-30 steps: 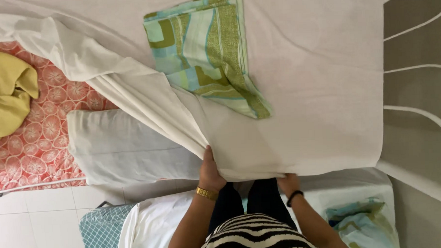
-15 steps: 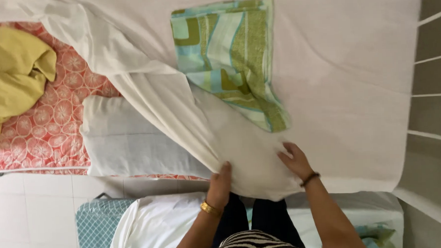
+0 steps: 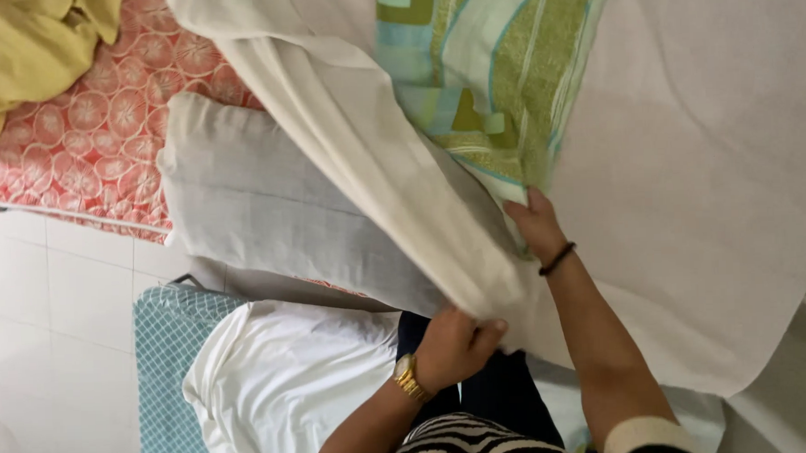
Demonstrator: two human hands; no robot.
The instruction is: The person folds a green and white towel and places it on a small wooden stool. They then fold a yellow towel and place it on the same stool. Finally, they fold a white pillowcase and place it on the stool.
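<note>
The left hand (image 3: 452, 345), gold watch at the wrist, is closed tight on the bunched edge of the white bedsheet (image 3: 686, 154); the right hand (image 3: 535, 224) lies open and flat on the sheet, fingertips touching the green patterned pillowcase (image 3: 496, 80); a grey pillow (image 3: 259, 205) sits underneath, on the pink floral mattress (image 3: 88, 148).

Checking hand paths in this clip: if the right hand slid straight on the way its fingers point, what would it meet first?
Probably the green patterned cloth: the right hand rests on the white sheet with fingertips at its edge.
</note>
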